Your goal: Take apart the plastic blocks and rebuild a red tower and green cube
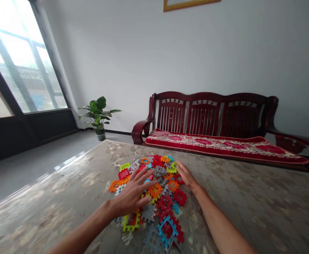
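Note:
A loose pile of plastic interlocking building tiles (154, 190) in red, orange, grey, lime green and blue lies on the patterned table cover. My left hand (133, 190) is over the left part of the pile, palm down with its fingers spread; whether it touches the tiles I cannot tell. Beside the pile's right edge is my right hand (187, 176), turned on its side with fingers stretched out, close to a lime green tile (172, 168). At the near end lie a blue square frame tile (167, 231) and a lime green frame tile (131, 222).
The table (72, 190) has a floral cover and fills the foreground. Behind it stands a dark red wooden bench (204, 116) with a red patterned runner (223, 144). A potted plant (98, 114) stands by the wall, and a large window (24, 70) is at left.

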Motion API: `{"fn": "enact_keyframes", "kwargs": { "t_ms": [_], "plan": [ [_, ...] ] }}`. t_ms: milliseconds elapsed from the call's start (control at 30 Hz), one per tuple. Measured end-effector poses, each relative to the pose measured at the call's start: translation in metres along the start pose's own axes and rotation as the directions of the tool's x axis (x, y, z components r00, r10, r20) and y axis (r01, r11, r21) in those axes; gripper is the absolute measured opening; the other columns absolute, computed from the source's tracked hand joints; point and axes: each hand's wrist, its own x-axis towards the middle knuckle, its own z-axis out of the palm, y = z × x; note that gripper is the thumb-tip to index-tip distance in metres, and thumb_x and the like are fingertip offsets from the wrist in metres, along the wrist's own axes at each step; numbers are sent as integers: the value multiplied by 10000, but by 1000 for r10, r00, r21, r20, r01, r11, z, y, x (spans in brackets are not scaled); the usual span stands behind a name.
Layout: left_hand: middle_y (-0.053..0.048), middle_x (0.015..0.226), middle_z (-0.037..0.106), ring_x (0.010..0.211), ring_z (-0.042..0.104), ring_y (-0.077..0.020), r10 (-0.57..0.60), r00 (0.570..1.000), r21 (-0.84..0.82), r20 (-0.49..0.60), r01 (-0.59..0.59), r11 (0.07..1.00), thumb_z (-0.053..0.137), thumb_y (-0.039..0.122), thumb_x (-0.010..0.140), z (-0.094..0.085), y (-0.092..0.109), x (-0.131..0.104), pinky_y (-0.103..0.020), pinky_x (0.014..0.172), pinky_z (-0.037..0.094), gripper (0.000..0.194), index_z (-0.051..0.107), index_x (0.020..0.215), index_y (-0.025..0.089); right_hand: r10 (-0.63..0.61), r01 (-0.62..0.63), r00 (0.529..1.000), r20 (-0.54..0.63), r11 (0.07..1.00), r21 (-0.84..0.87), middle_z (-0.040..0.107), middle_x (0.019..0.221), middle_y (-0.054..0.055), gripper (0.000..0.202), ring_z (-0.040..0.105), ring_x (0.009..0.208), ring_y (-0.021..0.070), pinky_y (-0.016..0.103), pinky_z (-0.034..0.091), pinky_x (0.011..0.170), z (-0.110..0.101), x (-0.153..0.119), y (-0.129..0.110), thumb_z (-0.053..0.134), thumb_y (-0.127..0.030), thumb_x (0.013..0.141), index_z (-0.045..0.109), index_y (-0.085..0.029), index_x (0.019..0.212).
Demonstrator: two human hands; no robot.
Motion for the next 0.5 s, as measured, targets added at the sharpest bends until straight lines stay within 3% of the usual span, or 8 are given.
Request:
{"fn": "enact_keyframes", "kwargs": {
  "t_ms": [67, 133, 233, 333, 500],
  "plan": [
    [-32, 1615, 288, 1480, 218, -350, 160, 985, -19, 58, -159, 987, 499, 625, 887, -7, 31, -1, -615, 1187, 108, 655, 377, 1488, 395, 0, 1, 1000, 6, 1000, -16, 455, 1513, 86, 751, 369, 1419, 247, 433, 236, 1193, -1, 2, 0, 365, -751, 862, 555, -232, 1370],
    [-41, 1601, 319, 1475, 234, -351, 310, 943, -62, 123, -305, 950, 520, 634, 869, -10, 58, 1, -613, 1185, 130, 678, 376, 1485, 389, -3, 4, 1000, 11, 999, -41, 422, 1535, 90, 733, 347, 1430, 251, 439, 223, 1196, -3, 4, -1, 367, -724, 878, 533, -227, 1391],
    [-31, 1583, 353, 1477, 244, -313, 466, 869, -98, 166, -455, 885, 540, 510, 901, -6, 84, 6, -567, 1201, 154, 572, 433, 1445, 370, 2, 4, 999, 37, 987, -160, 370, 1564, 98, 690, 311, 1449, 250, 440, 213, 1196, -5, 7, -7, 354, -651, 918, 476, -219, 1442],
    [-20, 1523, 446, 1462, 281, -291, 519, 840, -76, 158, -514, 854, 564, 398, 900, 5, 93, 12, -534, 1200, 189, 474, 515, 1370, 356, 18, 6, 997, 77, 952, -305, 340, 1580, 92, 627, 294, 1459, 234, 423, 221, 1191, -5, 10, -18, 340, -560, 955, 418, -228, 1482],
    [-23, 1387, 582, 1413, 360, -282, 503, 852, -117, 148, -490, 864, 595, 405, 871, 16, 85, 17, -532, 1201, 171, 461, 538, 1319, 314, 56, 26, 987, 147, 864, -504, 355, 1574, 82, 555, 293, 1460, 231, 423, 199, 1191, 5, 10, -36, 330, -475, 986, 402, -257, 1492]
  ]
}}
